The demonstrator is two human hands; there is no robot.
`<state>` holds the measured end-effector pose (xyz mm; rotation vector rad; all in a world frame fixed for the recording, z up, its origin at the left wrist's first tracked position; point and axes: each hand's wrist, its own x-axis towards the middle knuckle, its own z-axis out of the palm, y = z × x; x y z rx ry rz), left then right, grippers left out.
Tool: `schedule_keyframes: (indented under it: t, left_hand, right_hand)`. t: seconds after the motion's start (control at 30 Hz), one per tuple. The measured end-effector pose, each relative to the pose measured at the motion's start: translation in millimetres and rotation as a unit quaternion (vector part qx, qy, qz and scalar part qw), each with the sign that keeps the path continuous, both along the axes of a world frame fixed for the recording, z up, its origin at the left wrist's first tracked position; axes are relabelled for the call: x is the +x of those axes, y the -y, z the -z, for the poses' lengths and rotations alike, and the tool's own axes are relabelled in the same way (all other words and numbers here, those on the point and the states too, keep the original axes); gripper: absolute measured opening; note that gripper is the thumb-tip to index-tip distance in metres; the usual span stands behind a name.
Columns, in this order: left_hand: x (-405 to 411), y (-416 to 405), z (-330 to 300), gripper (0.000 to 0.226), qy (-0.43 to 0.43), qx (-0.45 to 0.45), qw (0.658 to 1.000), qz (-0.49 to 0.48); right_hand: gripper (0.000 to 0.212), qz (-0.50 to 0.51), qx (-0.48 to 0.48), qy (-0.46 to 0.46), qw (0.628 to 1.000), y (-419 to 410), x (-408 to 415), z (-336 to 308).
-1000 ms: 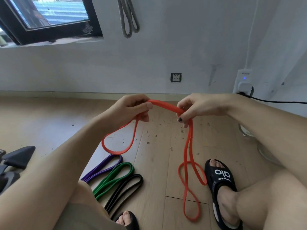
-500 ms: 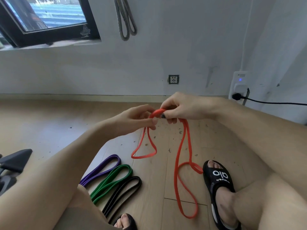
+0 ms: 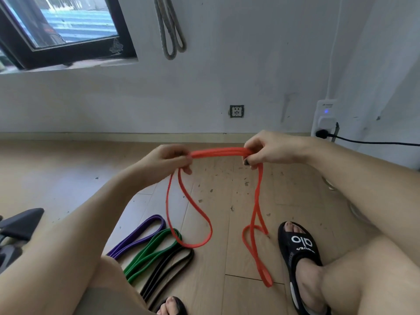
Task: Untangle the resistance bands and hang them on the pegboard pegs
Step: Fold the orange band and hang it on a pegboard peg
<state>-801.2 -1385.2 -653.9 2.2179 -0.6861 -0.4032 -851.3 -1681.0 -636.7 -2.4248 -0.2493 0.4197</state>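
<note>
Above bare wooden floor (image 3: 216, 189) between the floor bands (image 3: 156, 253) and a sandalled foot (image 3: 300, 258), left hand (image 3: 168, 161) and right hand (image 3: 266, 148), held level, each pinch the orange band (image 3: 218, 153), loops dangling.

Bare arms and legs, dark-painted nails, and black slide sandals (image 3: 300, 248) with white lettering.

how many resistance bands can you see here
5. The orange band is held between the left hand and right hand. The purple band, green band and black band lie on the floor. A grey band hangs on the wall.
</note>
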Motion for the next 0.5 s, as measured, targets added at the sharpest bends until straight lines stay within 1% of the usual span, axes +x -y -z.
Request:
schedule_keyframes:
  t: [0.07,0.1,0.17,0.2,0.23,0.33,0.4,0.47,0.5]
  left_hand:
    - [-2,0,7,0.008,-0.044,0.126,0.989,0.055]
    - [-5,2,10,0.012,-0.068,0.167,0.981,0.077]
    - [-10,8,14,0.025,-0.087,0.206,0.97,0.096]
    - [-11,11,16,0.029,-0.08,0.202,0.971,0.097]
    - [-13,14,14,0.031,-0.067,0.178,0.977,0.093]
    - [-18,26,6,0.03,-0.02,0.027,0.996,0.077]
    - [-22,33,-2,0.019,-0.007,-0.045,0.997,0.067]
    - [-24,37,-6,0.009,0.01,-0.064,0.996,0.066]
    - [-24,37,-8,0.009,0.021,-0.059,0.996,0.069]
  right_hand:
    - [0.01,-0.005,0.011,0.023,1.0,-5,-2,-7]
    - [0.011,-0.011,0.016,0.034,0.999,-10,-3,-11]
    - [0.011,-0.028,0.012,0.058,0.998,-22,-8,-19]
    - [0.011,-0.037,0.003,0.074,0.997,-28,-9,-22]
    - [0.011,-0.044,-0.007,0.092,0.995,-34,-11,-25]
    - [0.011,-0.043,-0.014,0.129,0.991,-44,-12,-29]
    - [0.012,-0.038,-0.004,0.139,0.99,-46,-12,-30]
    - [0.011,-0.034,0.014,0.141,0.989,-44,-13,-31]
    - [0.009,-0.034,0.023,0.138,0.99,-44,-14,-31]
